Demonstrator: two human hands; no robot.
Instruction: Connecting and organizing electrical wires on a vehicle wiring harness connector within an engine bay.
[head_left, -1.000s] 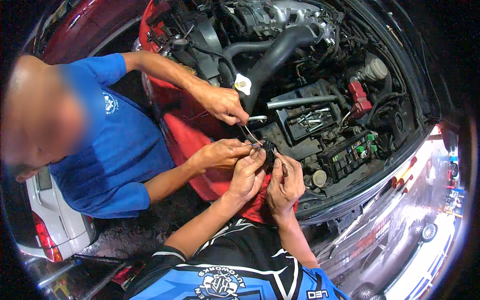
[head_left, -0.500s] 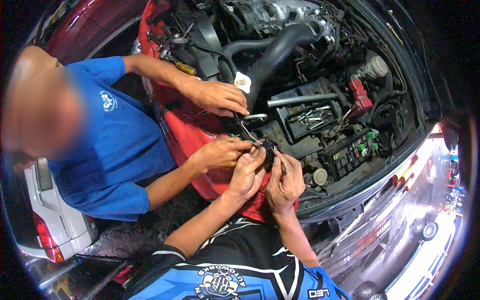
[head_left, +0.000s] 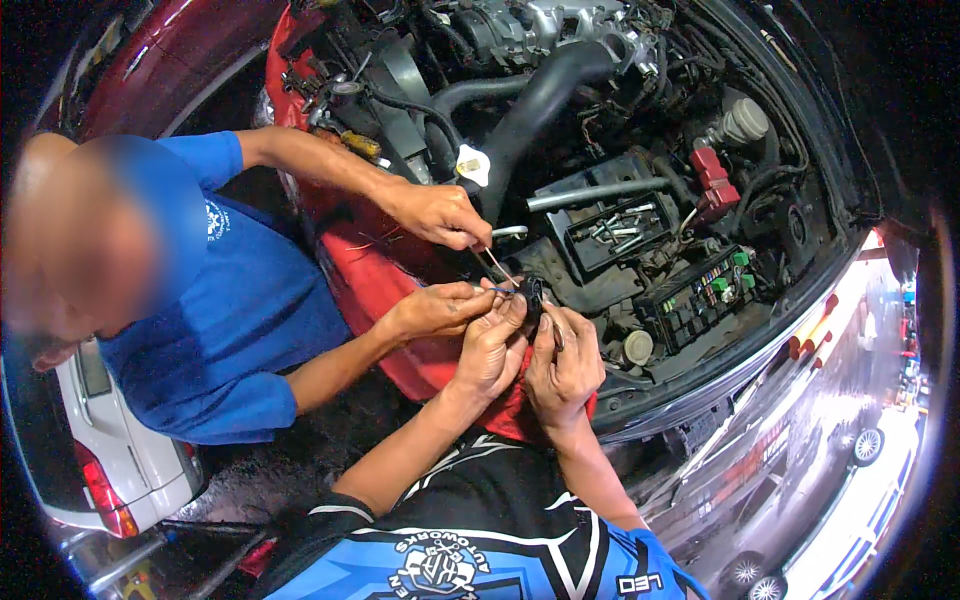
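Observation:
Between my hands, over the front edge of the engine bay, is a small black part (head_left: 532, 290) that looks like a wiring connector. My left hand (head_left: 490, 352) pinches it from the left side. My right hand (head_left: 566, 372) is closed just right of it, around a thin, dark, tool-like piece (head_left: 557, 332) whose kind I cannot make out. Thin wires run into the black part from the left. A co-worker's lower hand (head_left: 440, 308) pinches a blue wire close to my left fingertips. The co-worker's upper hand (head_left: 440, 212) holds a pale wire (head_left: 500, 270).
A red cloth (head_left: 440, 376) drapes the car's front edge. Beyond my right hand are a black tray (head_left: 585, 262) of sockets, a fuse box (head_left: 700, 295), a red terminal cover (head_left: 714, 185) and a thick black hose (head_left: 540, 110). The co-worker in a blue shirt (head_left: 220, 320) leans in from the left.
The co-worker's upper hand has shifted, and the pale wire now stretches straighter from it to the connector. My hands stay closed in nearly the same place.

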